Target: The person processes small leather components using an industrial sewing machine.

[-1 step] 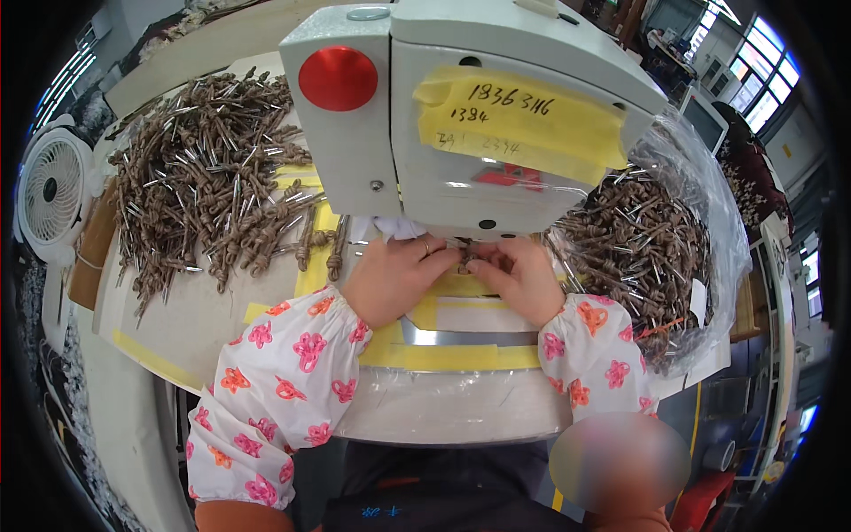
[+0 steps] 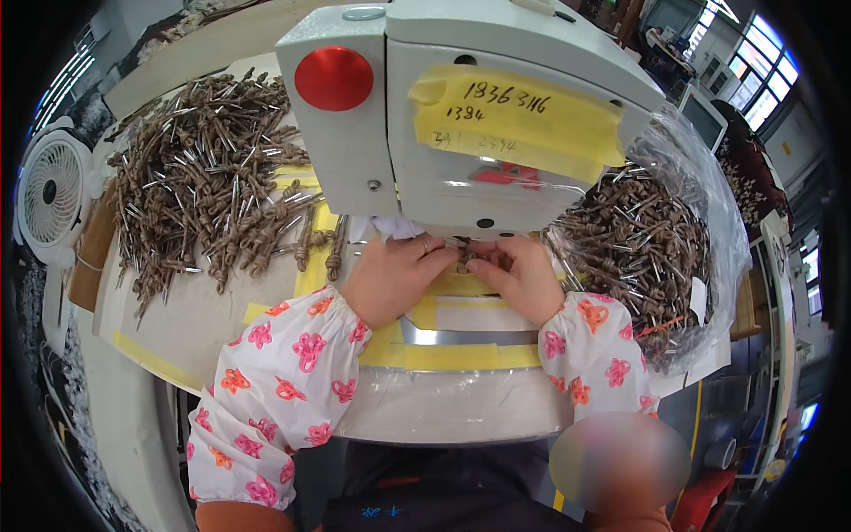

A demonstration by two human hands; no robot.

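Both hands meet under the head of a white sewing machine (image 2: 425, 133). My left hand (image 2: 394, 275) is closed, a ring on one finger, its fingertips pressed on a small brown knotted cord (image 2: 463, 257). From the other side my right hand (image 2: 523, 277) pinches the same cord between thumb and forefinger. Most of that piece is hidden by my fingers and the machine. Just left of my left hand, a few more knotted cords lie on yellow tape (image 2: 310, 282). A bit of white cloth (image 2: 399, 228) shows behind the left fingers.
A large heap of brown knotted cords with metal tips (image 2: 208, 168) covers the left of the table (image 2: 160, 328). To the right, a clear plastic bag (image 2: 731, 230) holds another pile (image 2: 638, 248). A white fan (image 2: 55, 191) stands at far left. The machine head overhangs my hands.
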